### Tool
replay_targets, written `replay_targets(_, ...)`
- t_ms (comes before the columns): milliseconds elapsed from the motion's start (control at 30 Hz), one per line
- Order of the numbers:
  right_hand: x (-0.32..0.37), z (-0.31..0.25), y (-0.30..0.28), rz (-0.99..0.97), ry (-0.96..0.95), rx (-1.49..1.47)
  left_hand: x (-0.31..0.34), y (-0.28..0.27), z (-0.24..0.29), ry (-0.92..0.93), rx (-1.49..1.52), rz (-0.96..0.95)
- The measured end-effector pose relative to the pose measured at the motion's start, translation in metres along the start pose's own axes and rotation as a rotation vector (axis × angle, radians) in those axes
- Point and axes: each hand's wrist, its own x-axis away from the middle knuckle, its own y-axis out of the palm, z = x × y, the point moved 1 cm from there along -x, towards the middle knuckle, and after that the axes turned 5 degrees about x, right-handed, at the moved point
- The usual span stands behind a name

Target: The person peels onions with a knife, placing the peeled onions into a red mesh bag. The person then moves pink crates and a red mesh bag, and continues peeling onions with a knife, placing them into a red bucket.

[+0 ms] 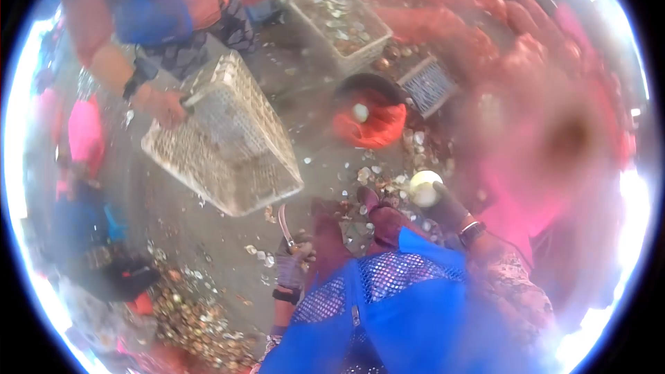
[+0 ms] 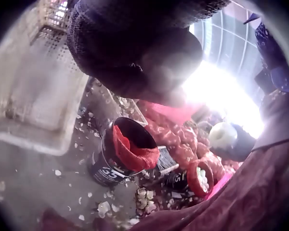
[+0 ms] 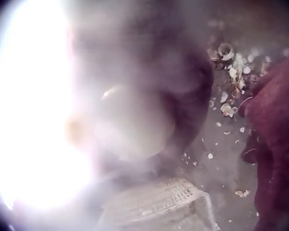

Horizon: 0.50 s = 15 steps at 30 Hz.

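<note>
My gloved left hand (image 1: 294, 260) grips a knife with a curved blade (image 1: 284, 221), held up in front of my left knee. In the left wrist view that glove (image 2: 120, 53) fills the top, and the knife is out of sight. A pale peeled onion (image 1: 424, 187) sits in my gloved right hand (image 1: 450, 213), beside my right knee. Haze blurs the onion (image 3: 139, 125) in the right wrist view. Ahead of my feet stands a black bucket (image 2: 103, 166) with red netting (image 1: 370, 128) over its rim and a pale onion (image 1: 360, 112) in it.
Another person's hand (image 1: 165, 105) holds a tilted white crate (image 1: 228, 145) at left front. A second crate (image 1: 377, 45) contains peelings. Red net sacks (image 2: 185, 144) lie at the right. Peelings (image 1: 197, 312) cover the floor at lower left.
</note>
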Motion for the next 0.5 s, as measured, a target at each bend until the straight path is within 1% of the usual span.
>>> replay_targets(33,0.006,0.004,-0.017,-0.028,-0.025,-0.147,-0.002,-0.006,0.009,0.001,-0.084,-0.055)
replay_targets(100,0.012,0.002,-0.068,-0.065,-0.402,0.601,-0.012,-0.021,0.015,0.022,-0.269,-0.113)
replay_targets(167,0.026,0.027,-0.078,-0.078,-0.425,0.551,-0.027,-0.044,0.015,0.027,-0.405,-0.131)
replay_targets(233,0.030,0.045,-0.092,-0.158,-0.423,0.412,-0.042,-0.067,0.011,0.007,-0.504,-0.103)
replay_targets(267,0.032,0.048,-0.103,-0.198,-0.420,0.347,-0.042,-0.064,0.019,0.077,-0.568,-0.087)
replay_targets(300,0.035,0.045,-0.121,-0.222,-0.315,0.088,-0.044,-0.060,0.032,0.139,-0.624,-0.068)
replay_targets(333,0.039,0.044,-0.137,-0.223,-0.214,-0.176,-0.043,-0.055,0.043,0.208,-0.683,-0.040)
replay_targets(400,0.037,0.037,-0.157,-0.032,-0.552,0.571,-0.041,-0.034,0.066,0.523,-0.855,-0.028)
replay_targets(433,0.040,0.056,-0.142,-0.072,-0.532,0.546,-0.042,-0.021,0.079,0.681,-0.942,-0.022)
replay_targets(500,0.030,0.058,-0.149,-0.015,-0.596,0.660,-0.051,0.008,0.113,1.026,-1.116,-0.023)
